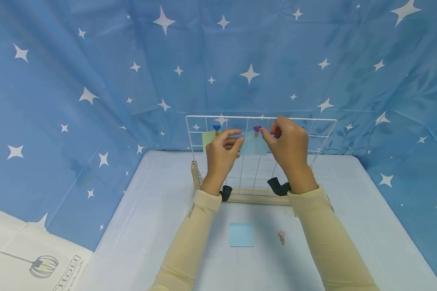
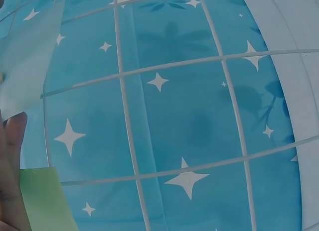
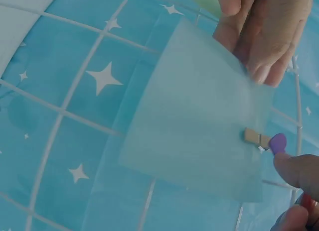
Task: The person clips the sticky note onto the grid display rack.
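Observation:
A wooden clothespin with a purple heart (image 3: 278,143) bites the edge of a light blue sticky note (image 3: 194,106), which hangs on a white wire grid (image 1: 261,117). My right hand (image 1: 291,141) is at this clothespin, its thumb tip against the heart and the index finger apart from the thumb. A small red patch (image 3: 309,205), unclear in kind, shows beside the right fingers. With its fingertips at the note's left edge, my left hand (image 1: 222,155) pinches the paper. Behind the left hand hangs a green sticky note (image 1: 207,139) under a blue heart clothespin (image 1: 216,128).
Wooden feet (image 1: 195,173) support the grid on a white table (image 1: 160,234). Black curved pipe-like pieces (image 1: 278,187) stand by the grid's base. Nearer lie another blue sticky note (image 1: 242,235) and a pink heart clothespin (image 1: 282,236). A starry blue curtain (image 1: 189,48) hangs behind.

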`<state>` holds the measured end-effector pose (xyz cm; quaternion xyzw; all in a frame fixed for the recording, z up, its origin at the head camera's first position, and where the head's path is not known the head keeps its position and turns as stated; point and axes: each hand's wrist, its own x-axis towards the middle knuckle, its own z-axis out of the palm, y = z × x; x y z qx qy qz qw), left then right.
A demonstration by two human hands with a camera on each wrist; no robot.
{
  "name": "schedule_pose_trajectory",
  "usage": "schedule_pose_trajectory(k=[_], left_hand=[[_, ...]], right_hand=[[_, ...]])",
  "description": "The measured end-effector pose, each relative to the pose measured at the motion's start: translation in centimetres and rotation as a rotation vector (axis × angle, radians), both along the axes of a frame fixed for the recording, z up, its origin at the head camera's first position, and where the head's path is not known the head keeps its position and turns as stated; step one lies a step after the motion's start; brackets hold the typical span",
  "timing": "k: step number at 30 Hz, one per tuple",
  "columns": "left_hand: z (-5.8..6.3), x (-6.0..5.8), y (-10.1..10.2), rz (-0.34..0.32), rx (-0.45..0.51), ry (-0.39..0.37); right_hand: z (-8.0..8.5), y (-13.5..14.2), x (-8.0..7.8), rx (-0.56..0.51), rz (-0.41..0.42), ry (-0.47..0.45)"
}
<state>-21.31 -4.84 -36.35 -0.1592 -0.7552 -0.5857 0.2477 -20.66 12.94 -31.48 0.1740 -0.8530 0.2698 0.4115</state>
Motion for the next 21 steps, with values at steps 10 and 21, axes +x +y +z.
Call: schedule_pose_trajectory(k=[10,21], left_hand=[[-0.3,0.6,-1.2,0.047,-0.049,0.048],[-0.8,0.8,-2.4,-0.096,0.018,0.046]], right_hand=[[-1.2,1.5,0.4,-0.089,0.103,-0.045],[-2.4,2.9,0.9,-0.293,0.369,-0.271]])
